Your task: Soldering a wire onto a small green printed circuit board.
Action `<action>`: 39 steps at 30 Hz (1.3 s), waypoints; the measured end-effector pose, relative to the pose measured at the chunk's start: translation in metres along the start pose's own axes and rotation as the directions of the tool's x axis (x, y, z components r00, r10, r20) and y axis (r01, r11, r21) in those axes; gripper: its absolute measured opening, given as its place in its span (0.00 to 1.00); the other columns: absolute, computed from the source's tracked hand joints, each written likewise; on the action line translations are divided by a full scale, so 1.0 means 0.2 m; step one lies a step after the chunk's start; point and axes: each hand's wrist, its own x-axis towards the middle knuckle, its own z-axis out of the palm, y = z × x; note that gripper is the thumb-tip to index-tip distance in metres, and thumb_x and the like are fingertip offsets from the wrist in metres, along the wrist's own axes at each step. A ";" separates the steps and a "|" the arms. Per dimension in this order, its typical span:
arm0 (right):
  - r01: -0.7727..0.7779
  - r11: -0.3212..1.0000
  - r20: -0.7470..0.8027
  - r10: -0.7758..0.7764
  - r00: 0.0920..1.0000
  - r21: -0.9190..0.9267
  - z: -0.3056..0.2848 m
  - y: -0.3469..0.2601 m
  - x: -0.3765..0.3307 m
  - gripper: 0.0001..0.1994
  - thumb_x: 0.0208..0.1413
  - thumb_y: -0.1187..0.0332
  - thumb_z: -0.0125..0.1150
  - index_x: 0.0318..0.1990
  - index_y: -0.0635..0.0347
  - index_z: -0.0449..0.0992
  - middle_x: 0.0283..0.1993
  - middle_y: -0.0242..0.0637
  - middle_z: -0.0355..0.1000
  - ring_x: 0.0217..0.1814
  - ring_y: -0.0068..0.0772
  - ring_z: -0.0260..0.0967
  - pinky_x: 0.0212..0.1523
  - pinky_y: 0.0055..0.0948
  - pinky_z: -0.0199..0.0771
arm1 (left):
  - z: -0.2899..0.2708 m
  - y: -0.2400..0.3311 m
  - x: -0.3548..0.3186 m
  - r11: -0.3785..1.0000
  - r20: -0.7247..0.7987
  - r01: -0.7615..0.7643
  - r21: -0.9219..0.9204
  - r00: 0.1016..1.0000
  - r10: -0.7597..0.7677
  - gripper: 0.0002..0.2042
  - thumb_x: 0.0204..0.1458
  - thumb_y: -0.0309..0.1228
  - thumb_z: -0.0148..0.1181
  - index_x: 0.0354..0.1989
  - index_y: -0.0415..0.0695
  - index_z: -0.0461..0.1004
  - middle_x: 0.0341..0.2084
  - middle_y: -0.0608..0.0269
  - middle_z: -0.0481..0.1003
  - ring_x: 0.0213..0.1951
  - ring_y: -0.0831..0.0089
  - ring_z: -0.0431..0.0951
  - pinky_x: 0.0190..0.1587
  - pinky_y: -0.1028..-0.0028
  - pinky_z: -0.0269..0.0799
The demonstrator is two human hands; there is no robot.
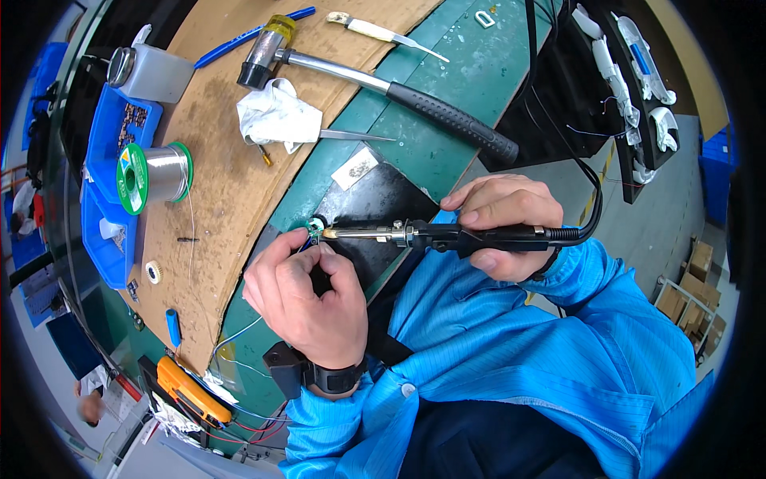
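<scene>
My right hand [503, 219] grips the black handle of a soldering iron [415, 235], its metal tip pointing left at a small green part [311, 231]. My left hand [307, 299] pinches that small part between thumb and fingers, right at the iron's tip, above a black pad [383, 199] on the green mat [471, 72]. The iron's black cable runs up and away to the right. A black strap sits on my left wrist.
On the brown board [215, 184] lie a hammer [375, 80], a white rag [275, 116], tweezers [355, 136], a solder spool [152, 176], a blue tray [112, 184] and a small knife [383, 33]. A yellow meter [191, 391] lies lower left. White parts hang at upper right [630, 80].
</scene>
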 end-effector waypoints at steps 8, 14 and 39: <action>-0.001 1.000 -0.002 0.001 1.000 0.003 0.01 0.00 0.00 0.16 0.48 0.67 0.77 0.39 0.70 0.80 0.33 0.48 0.81 0.39 0.49 0.84 0.47 0.44 0.85 | -0.02 0.01 0.00 0.999 0.017 -0.008 0.033 1.000 0.008 0.07 0.44 0.16 0.63 0.29 0.38 0.71 0.39 0.54 0.79 0.42 0.54 0.76 0.47 0.60 0.69; -0.002 1.000 0.006 0.002 1.000 0.001 0.00 0.00 0.00 0.17 0.47 0.68 0.77 0.40 0.70 0.80 0.33 0.49 0.81 0.39 0.50 0.83 0.47 0.45 0.85 | 0.00 0.00 0.00 1.000 -0.003 -0.009 0.015 1.000 0.009 0.09 0.42 0.17 0.65 0.28 0.41 0.71 0.40 0.60 0.79 0.42 0.55 0.76 0.46 0.59 0.66; -0.009 1.000 0.014 0.009 1.000 -0.005 0.00 0.00 0.00 0.17 0.48 0.67 0.75 0.40 0.70 0.79 0.33 0.49 0.81 0.38 0.51 0.83 0.46 0.44 0.85 | 0.00 0.00 0.00 1.000 0.000 0.017 0.009 1.000 -0.017 0.09 0.42 0.17 0.66 0.28 0.43 0.73 0.39 0.62 0.79 0.41 0.56 0.76 0.47 0.59 0.66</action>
